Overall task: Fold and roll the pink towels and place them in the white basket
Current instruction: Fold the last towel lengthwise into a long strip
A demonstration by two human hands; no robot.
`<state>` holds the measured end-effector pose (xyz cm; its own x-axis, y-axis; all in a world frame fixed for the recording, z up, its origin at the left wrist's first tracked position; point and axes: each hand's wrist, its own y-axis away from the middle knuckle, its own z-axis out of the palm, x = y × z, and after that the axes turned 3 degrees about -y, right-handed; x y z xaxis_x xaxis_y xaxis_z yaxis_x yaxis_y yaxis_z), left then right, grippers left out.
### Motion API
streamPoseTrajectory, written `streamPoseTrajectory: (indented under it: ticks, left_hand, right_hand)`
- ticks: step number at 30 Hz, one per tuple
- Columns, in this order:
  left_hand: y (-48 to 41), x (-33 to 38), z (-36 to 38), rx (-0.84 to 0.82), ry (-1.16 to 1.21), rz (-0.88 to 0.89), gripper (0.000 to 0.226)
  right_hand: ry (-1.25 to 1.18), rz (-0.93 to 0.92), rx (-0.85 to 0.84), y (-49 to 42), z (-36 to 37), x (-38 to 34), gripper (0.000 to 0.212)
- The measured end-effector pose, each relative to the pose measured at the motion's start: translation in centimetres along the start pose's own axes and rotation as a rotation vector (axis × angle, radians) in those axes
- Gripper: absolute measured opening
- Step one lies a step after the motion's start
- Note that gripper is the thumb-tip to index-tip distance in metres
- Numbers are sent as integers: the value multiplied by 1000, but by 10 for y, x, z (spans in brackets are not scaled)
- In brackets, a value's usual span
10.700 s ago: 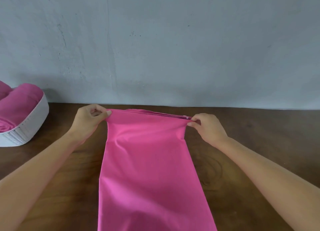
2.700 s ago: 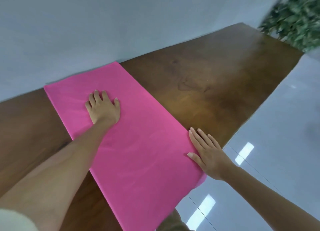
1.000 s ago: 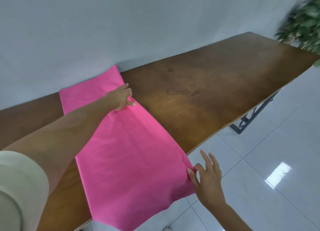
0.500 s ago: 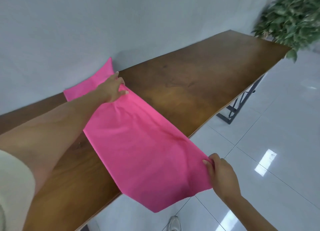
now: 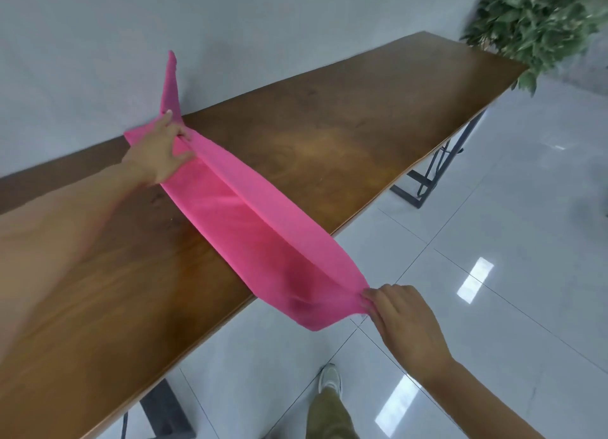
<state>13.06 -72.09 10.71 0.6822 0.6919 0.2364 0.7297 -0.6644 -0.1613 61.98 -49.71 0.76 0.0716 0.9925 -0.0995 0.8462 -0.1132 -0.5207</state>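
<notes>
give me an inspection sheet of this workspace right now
surface: long brown wooden table, against a grey wall
job's things: pink cloth towel pulled lengthwise between both hands, creased down its middle, near end beyond the table edge; white basket not in view
clutter: nothing seen
grippers: left hand grips the towel's far end; right hand pinches its near end
cables: nothing seen
surroundings: white tiled floor, green leafy plant, black metal table leg

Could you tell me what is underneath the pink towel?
Most of the pink towel spans the wooden table; its near end, pinched by the right hand, hangs over the tiled floor. What lies directly beneath is hidden.
</notes>
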Motion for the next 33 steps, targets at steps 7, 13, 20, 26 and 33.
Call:
streamPoseTrajectory:
  ticks: [7, 13, 20, 26, 33]
  left_hand:
    - [39, -44, 18, -123, -104, -120, 22]
    - [52, -23, 30, -104, -68, -62, 8]
    - [67, 71, 72, -144, 35, -52, 49]
    - [103, 157, 124, -127, 92, -208, 73]
    - [117, 169, 142, -44, -13, -270, 67]
  right_hand:
    - [-127, -91, -294, 44, 29, -54, 59]
    - [-194, -83, -328, 38, 35, -53, 33]
    - [-258, 53, -377, 10, 42, -13, 30]
    - [-501, 414, -599, -12, 64, 30, 26]
    - [-780, 640, -702, -58, 116, 48, 39]
